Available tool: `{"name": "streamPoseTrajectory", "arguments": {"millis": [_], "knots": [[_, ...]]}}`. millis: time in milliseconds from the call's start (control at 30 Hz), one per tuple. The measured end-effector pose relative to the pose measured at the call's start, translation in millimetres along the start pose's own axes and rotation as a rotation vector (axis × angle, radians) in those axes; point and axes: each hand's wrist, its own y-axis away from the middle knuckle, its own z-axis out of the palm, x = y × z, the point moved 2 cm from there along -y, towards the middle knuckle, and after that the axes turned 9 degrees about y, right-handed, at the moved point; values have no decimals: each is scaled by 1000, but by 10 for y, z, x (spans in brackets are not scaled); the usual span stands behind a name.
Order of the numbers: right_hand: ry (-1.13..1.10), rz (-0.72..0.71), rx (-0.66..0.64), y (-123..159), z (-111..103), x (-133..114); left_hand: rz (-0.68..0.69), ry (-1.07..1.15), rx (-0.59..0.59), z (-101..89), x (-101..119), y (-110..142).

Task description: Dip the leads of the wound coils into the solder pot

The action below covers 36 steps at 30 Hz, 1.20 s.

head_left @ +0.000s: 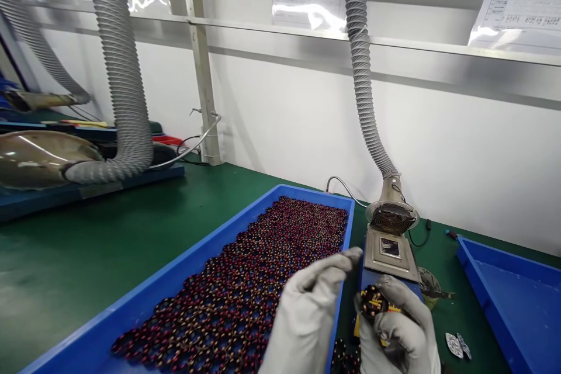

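Both my hands wear pale grey gloves at the bottom of the view. My right hand [401, 327] is closed around a small round dark coil part [372, 301] with gold dots on its face. My left hand [309, 310] hovers just left of it, thumb and forefinger bent toward each other near the part; nothing shows between them. To the left lies a long blue tray [175, 280] filled with several rows of dark red and black ring coils [263, 269]. Just behind my hands stands a small solder pot [390, 251] on a blue base.
A ribbed grey fume hose [363, 82] drops to a fan hood [391, 216] over the pot. A second blue tray [512, 298] is at the right. Another thick hose [123, 70] and a metal dish [35, 158] lie at the left. Green mat [87, 245] covers the bench.
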Motion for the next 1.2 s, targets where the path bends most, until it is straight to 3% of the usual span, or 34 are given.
{"name": "streamPoseTrajectory", "arguments": {"millis": [67,200,400,633,867,1000,1067,1200], "knots": [[41,-30,57,-25,38,-31,-8,-71,9,-5,95,-27],[40,-60,89,-21,73,-33,-223,-324,-126,68,141,-2],[92,-112,46,3,76,9,56,-116,-46,60,203,21],[89,-235,11,18,79,0,-271,-250,-24,135,206,18],[114,-210,-42,16,53,-3,-94,-105,90,53,181,-35],[57,-240,-82,34,51,21,-247,-227,-10,149,186,-6],[61,-269,-97,37,53,27,-253,-185,-18,163,176,11],[75,-215,-86,42,76,18,-61,-32,83,41,211,-34]]}}
